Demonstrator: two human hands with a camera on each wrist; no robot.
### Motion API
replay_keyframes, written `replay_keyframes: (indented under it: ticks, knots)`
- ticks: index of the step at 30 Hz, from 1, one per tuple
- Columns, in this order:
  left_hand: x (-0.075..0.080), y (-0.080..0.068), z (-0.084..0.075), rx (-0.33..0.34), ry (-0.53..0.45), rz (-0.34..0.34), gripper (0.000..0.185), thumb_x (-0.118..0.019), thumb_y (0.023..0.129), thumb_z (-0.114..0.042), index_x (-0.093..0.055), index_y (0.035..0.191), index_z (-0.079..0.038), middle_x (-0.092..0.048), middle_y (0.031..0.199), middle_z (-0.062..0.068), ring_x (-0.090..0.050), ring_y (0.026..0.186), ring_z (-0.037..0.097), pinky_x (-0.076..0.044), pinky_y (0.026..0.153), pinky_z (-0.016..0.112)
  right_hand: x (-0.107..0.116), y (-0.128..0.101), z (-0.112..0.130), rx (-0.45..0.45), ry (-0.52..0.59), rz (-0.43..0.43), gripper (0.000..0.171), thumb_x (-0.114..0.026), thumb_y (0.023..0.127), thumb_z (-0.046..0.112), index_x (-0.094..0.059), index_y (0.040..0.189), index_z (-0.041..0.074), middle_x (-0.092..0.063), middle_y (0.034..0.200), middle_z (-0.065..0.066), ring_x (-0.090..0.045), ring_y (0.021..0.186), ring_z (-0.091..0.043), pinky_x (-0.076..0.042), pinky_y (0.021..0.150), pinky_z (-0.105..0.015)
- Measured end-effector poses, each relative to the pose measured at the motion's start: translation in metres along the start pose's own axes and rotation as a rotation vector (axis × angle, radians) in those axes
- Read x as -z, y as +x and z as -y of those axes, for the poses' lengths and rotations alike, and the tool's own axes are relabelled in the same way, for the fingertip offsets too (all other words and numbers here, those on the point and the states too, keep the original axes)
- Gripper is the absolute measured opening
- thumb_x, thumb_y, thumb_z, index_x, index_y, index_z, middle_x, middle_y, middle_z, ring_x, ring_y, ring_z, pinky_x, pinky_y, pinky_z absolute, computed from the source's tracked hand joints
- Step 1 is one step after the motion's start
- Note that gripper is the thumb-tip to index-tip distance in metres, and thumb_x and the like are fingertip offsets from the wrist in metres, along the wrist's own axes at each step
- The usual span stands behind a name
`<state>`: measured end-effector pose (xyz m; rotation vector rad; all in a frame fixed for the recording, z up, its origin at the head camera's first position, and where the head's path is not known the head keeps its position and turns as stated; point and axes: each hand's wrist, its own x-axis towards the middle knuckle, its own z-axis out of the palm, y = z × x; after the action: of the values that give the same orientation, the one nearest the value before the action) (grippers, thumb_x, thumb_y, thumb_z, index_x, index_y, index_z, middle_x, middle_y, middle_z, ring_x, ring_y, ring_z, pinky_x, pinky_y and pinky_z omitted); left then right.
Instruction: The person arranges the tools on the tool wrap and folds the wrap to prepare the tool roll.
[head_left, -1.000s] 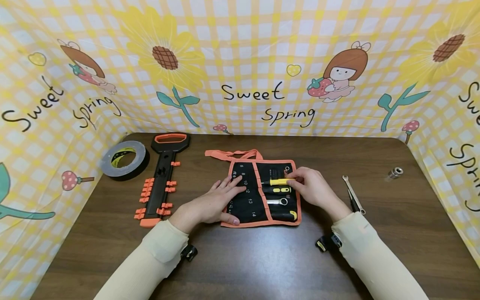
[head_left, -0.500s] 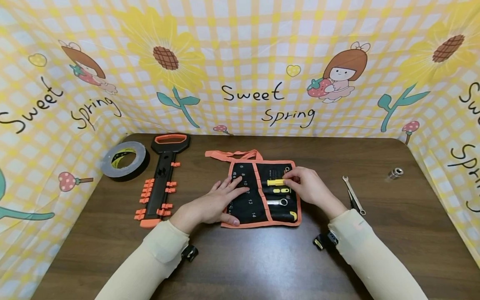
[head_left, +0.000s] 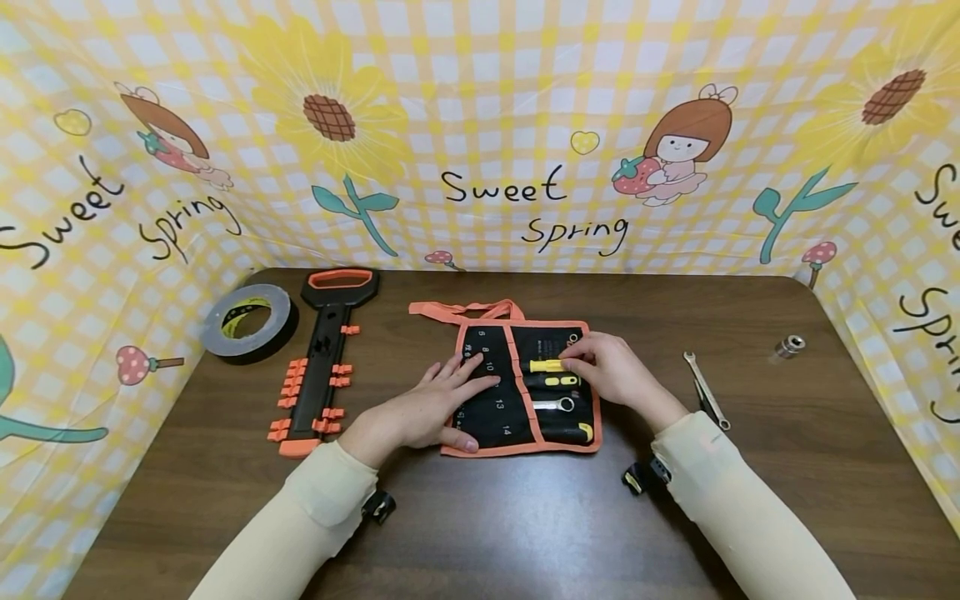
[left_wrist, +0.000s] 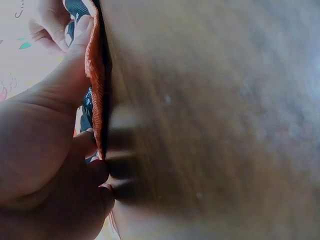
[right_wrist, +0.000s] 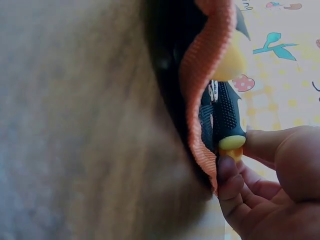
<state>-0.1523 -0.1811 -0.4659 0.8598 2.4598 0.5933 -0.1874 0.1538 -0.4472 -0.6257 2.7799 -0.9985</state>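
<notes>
- While your left hand (head_left: 435, 404) lies flat, fingers straight and spread, on the numbered left panel of the tool roll (head_left: 491, 417), keep that pressure even; it looks like what stops the cloth from sliding on the table (head_left: 525, 517).
- Your right hand (head_left: 611, 371) pinches the end of the yellow-handled tool (head_left: 546, 365) between thumb and curled fingers. That tool lies across the roll's right panel, in the uppermost slot, above the black-and-yellow handle (head_left: 562, 381) and the ring spanner (head_left: 557, 404).
- Judging from the grip, move it straight along its own length, in line with the pocket, so the tip does not catch the orange binding (right_wrist: 202, 100).
- Hold the handle well in from its end cap; a fingertip-only pinch may slip.
- Right of the roll lie a thin wrench (head_left: 705, 387) and, further off, a small metal socket (head_left: 790, 344); left of it sit an orange-and-black holder (head_left: 318, 367) and a tape roll (head_left: 247, 321).
- Hard to make out: the tool's working tip is hidden under the cloth, so its type cannot be told.
- Both wrist views are blurred and mostly show tabletop; the left wrist view shows only the roll's edge against your palm (left_wrist: 45, 150).
- A dark thing beside the thin wrench is too small to identify.
</notes>
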Motion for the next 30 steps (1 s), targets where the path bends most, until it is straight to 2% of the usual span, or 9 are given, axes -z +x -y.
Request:
replay_keyframes:
  ticks: [6,13,18,26,30]
  knots:
    - [0.003,0.000,-0.002,-0.030,-0.030,0.006,0.097,-0.076,0.091,-0.063,-0.027,0.171,-0.037,-0.001,0.184,0.009,0.003,0.169,0.046,-0.003,0.130,0.074,0.001,0.005,0.003,0.011,-0.003,0.035,0.017,-0.071,0.104,0.012,-0.084,0.113,0.006,-0.082,0.111,-0.011,-0.071,0.102,-0.025,-0.058,0.093,-0.051]
    - [0.007,-0.003,-0.007,-0.027,-0.045,0.012,0.098,-0.078,0.091,-0.060,-0.029,0.172,-0.033,-0.002,0.184,0.011,0.002,0.168,0.048,-0.004,0.130,0.075,0.000,0.010,0.007,0.016,0.008,0.044,0.015,-0.073,0.103,0.012,-0.085,0.111,0.007,-0.081,0.107,-0.009,-0.070,0.100,-0.024,-0.058,0.092,-0.050]
    - [0.002,0.001,-0.001,-0.045,-0.036,-0.002,0.099,-0.077,0.090,-0.063,-0.029,0.171,-0.036,-0.003,0.184,0.011,0.002,0.168,0.048,-0.005,0.129,0.076,0.000,0.014,0.009,-0.024,0.038,0.072,0.015,-0.073,0.103,0.011,-0.086,0.109,0.007,-0.080,0.107,-0.009,-0.069,0.100,-0.024,-0.058,0.091,-0.048]
    - [0.014,-0.005,-0.023,0.031,0.010,0.048,0.096,-0.080,0.094,-0.047,-0.028,0.173,-0.027,0.000,0.184,0.012,0.004,0.169,0.044,-0.004,0.134,0.068,0.002,0.022,0.014,-0.123,0.076,0.128,0.013,-0.075,0.102,0.013,-0.087,0.106,0.009,-0.082,0.109,-0.010,-0.070,0.100,-0.023,-0.059,0.091,-0.045]
    - [0.013,-0.006,-0.021,0.036,0.007,0.044,0.097,-0.081,0.094,-0.048,-0.028,0.172,-0.027,-0.002,0.184,0.012,0.004,0.169,0.044,-0.003,0.134,0.068,0.002,0.022,0.014,-0.153,0.099,0.133,0.013,-0.076,0.102,0.014,-0.087,0.105,0.009,-0.083,0.109,-0.010,-0.071,0.100,-0.023,-0.059,0.091,-0.044]
